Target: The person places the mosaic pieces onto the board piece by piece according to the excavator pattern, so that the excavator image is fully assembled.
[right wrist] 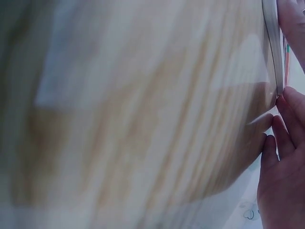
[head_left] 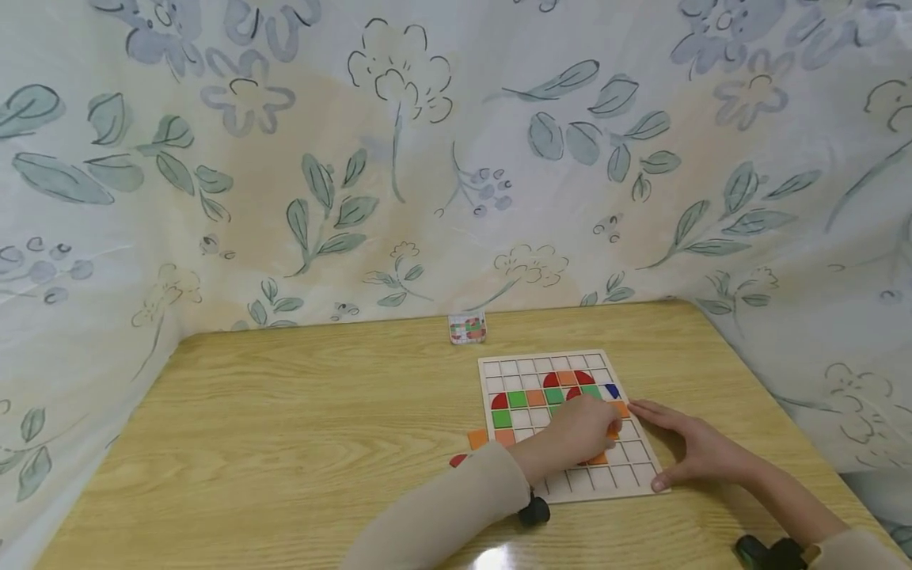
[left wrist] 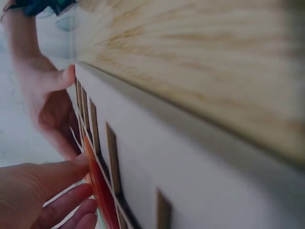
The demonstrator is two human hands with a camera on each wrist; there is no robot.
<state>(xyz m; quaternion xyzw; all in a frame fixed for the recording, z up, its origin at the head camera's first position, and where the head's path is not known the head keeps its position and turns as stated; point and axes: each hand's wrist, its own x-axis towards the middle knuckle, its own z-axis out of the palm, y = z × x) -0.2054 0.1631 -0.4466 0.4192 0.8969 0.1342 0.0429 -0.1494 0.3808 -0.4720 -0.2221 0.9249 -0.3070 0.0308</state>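
A white gridded board (head_left: pixel 509 368) lies on the table, with red rounded tiles, green square tiles (head_left: pixel 502 419) and orange tiles set in its cells. My left hand (head_left: pixel 579 427) reaches across it from the left, fingers curled down near the right side. Its thumb and fingertips pinch an orange tile (left wrist: pixel 91 160) close against the board, partly hidden by the hand in the head view. My right hand (head_left: pixel 687 447) touches the board's right edge with extended fingers, its thumb at the near right corner. A dark blue piece (head_left: pixel 613 391) lies above the left hand.
Left of the board lie a loose orange tile (head_left: pixel 477 438) and a red piece (head_left: pixel 457 460), partly behind the left sleeve (head_left: pixel 456 507). A small card (head_left: pixel 467 328) with a coloured pattern stands at the table's back edge. Flowered cloth (head_left: pixel 427 158) encloses the wooden table (head_left: pixel 285 443).
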